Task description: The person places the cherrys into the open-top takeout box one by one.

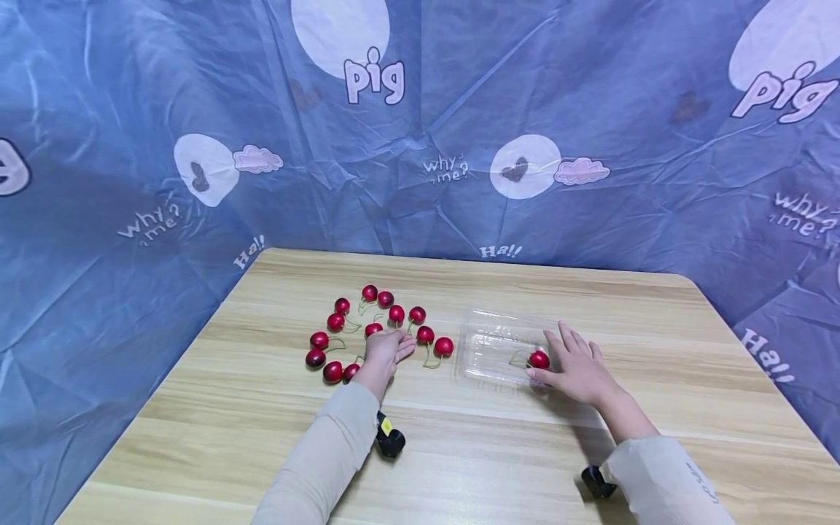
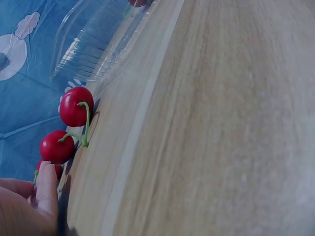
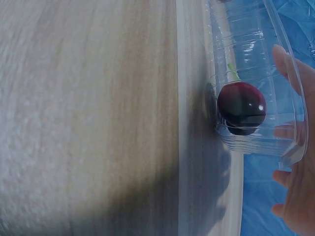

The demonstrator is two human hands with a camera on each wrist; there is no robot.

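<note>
Head view: loose cherries (image 1: pixel 396 314) ring the left hand (image 1: pixel 386 350) on the table (image 1: pixel 590 452) — its fingers lie relaxed, holding nothing. Left wrist view: two cherries sit just beyond a fingertip (image 2: pixel 47 179). Right wrist view: the right hand (image 3: pixel 298 147) rests flat against the clear tray (image 3: pixel 256 44) — one cherry (image 3: pixel 242 105) inside, ungripped.

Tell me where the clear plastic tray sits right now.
In the head view, the clear plastic tray lies on the wooden table, right of the loose red cherries, with the right hand against its right edge and one red cherry inside.
</note>
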